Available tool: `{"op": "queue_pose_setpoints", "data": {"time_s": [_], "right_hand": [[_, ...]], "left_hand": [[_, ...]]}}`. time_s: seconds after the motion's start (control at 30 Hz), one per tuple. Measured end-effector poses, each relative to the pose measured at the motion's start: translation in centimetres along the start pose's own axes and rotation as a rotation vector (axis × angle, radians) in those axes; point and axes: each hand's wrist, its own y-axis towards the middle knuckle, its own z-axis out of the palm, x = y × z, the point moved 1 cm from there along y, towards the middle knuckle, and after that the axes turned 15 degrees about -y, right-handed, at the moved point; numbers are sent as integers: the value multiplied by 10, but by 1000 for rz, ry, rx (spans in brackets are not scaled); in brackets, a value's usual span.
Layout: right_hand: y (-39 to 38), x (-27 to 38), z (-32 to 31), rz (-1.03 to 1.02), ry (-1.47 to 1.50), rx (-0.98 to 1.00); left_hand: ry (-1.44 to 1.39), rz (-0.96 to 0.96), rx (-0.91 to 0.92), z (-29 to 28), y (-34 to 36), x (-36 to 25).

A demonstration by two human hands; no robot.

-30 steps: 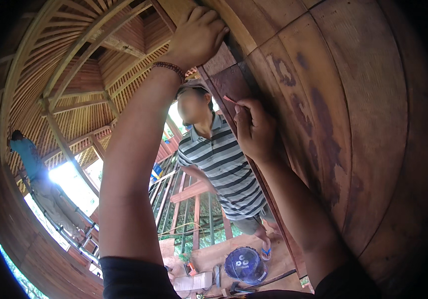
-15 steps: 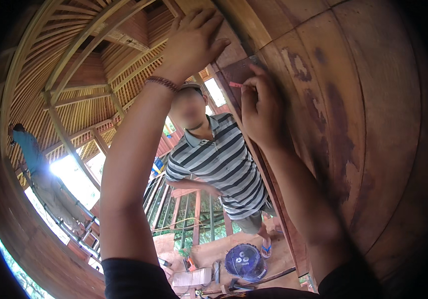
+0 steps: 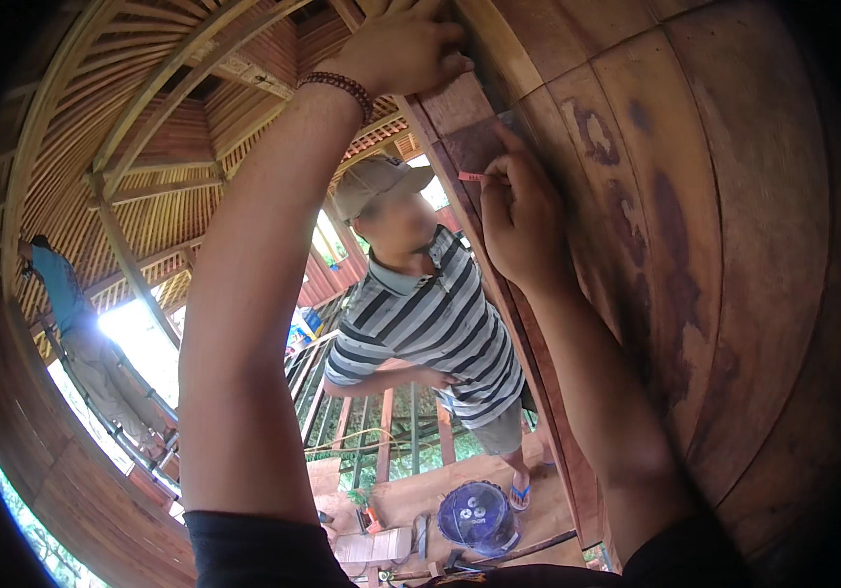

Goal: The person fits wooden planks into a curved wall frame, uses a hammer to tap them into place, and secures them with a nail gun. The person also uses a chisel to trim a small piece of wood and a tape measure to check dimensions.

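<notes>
My left hand [image 3: 404, 51] reaches up to the top of a wooden post [image 3: 461, 106] at the edge of the plank wall [image 3: 753, 206]. Its fingers are apart and rest on the wood; some fingertips run out of the picture. Lower and to the right, my right hand [image 3: 523, 220] lies against the same post and wall. Between thumb and fingers it pinches a short red stick [image 3: 469, 177], whose kind I cannot make out. The index finger points up along a dark patch of wood [image 3: 472, 145] on the post.
A person in a striped shirt [image 3: 440, 338] and cap stands just beyond the post. Below them are a dark blue round tub [image 3: 479, 514], an orange-handled tool [image 3: 371, 519] and boards [image 3: 371, 547]. Far left, another person [image 3: 77, 314] stands on a scaffold beneath the slatted roof.
In the picture, my left hand has shifted up and slightly right along the post. My right hand has moved little and keeps the red stick. The person in stripes has turned their head.
</notes>
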Motion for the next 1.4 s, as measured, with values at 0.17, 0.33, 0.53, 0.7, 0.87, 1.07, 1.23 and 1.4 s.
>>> {"op": "queue_pose_setpoints", "data": {"time_s": [0.17,0.33,0.53,0.7,0.87,1.07,1.23,1.4], "right_hand": [[-4,24,-3,19,43,-3],[-7,48,-1,9,75,-13],[-9,44,2,7,105,-51],[-13,38,0,-15,64,-59],[-14,39,-2,10,130,1],[-14,33,-4,-23,85,-17],[-17,30,2,-32,74,-18],[-22,26,-1,-13,116,65]], "left_hand": [[-48,-7,-41,-12,-11,8],[-98,-27,-45,-26,-25,15],[-136,-24,-74,-23,-25,12],[64,69,-13,-18,-29,5],[-19,112,62,-15,-27,0],[-76,148,-84,-3,-20,0],[-246,197,-104,1,-20,4],[-147,257,-213,2,-28,-8]]}}
